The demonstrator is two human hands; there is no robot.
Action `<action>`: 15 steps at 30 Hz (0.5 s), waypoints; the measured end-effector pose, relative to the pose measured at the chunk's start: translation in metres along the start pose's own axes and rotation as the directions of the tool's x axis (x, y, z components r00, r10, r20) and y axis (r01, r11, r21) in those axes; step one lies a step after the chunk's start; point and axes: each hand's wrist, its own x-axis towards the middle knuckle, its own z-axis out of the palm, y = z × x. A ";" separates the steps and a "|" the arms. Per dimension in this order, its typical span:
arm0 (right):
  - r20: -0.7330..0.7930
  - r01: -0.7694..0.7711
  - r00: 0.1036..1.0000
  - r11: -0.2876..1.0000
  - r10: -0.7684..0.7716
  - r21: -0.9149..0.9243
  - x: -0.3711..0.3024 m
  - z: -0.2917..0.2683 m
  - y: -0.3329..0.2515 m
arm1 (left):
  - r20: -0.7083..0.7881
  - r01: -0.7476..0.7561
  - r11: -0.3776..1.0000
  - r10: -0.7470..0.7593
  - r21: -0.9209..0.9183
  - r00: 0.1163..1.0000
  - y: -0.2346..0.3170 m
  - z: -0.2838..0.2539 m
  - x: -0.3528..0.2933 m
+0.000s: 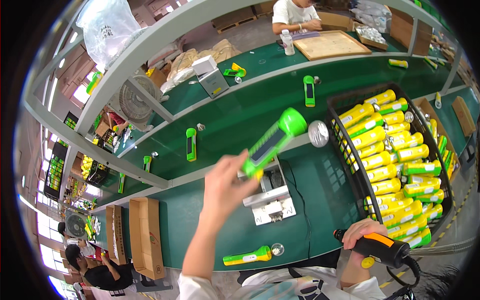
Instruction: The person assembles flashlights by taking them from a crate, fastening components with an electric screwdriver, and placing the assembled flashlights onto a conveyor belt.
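Note:
My left hand (223, 184) is closed around the tail end of a green flashlight (272, 143) with a dark panel along its side, raised over the bench and tilted head up. Close to its head is a round silver reflector (318, 133); whether a wire joins them I cannot tell. In my right hand (363, 233), low at the right, is a black and orange electric screwdriver (381, 247), tip toward the left. Below the raised flashlight stands a white metal fixture (272, 209). A yellow and green flashlight (247, 257) lies near the bench's front edge, a second reflector (277, 249) by its head.
A black crate (364, 196) full of yellow and green flashlights stands at the right. Beyond the bench, a green conveyor belt (235, 116) carries several spaced-out flashlights. Open cardboard boxes (145, 235) are on the left. A metal frame (105, 159) crosses leftward. A person (295, 17) sits across the belt.

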 end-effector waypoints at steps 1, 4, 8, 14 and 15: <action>-0.035 -0.040 0.999 0.999 0.040 -0.001 -0.002 -0.001 0.002 | -0.058 -0.008 1.000 0.007 -0.010 0.998 -0.023 0.014 0.027; -0.154 -0.131 0.980 0.991 0.126 -0.026 0.003 0.010 0.006 | -0.131 -0.001 0.998 0.009 0.062 0.991 -0.092 0.055 0.092; -0.119 -0.131 0.985 0.990 0.124 -0.052 0.011 0.015 0.014 | -0.178 0.096 0.991 -0.078 0.094 0.981 -0.177 0.118 0.125; -0.272 -0.170 0.952 0.980 0.137 -0.104 0.008 0.025 0.029 | 0.084 0.187 0.926 -0.226 0.329 0.971 -0.245 0.154 0.099; -0.206 -0.166 0.968 0.980 0.140 -0.113 0.013 0.021 0.029 | 0.140 0.205 0.941 -0.249 0.271 0.958 -0.247 0.151 0.094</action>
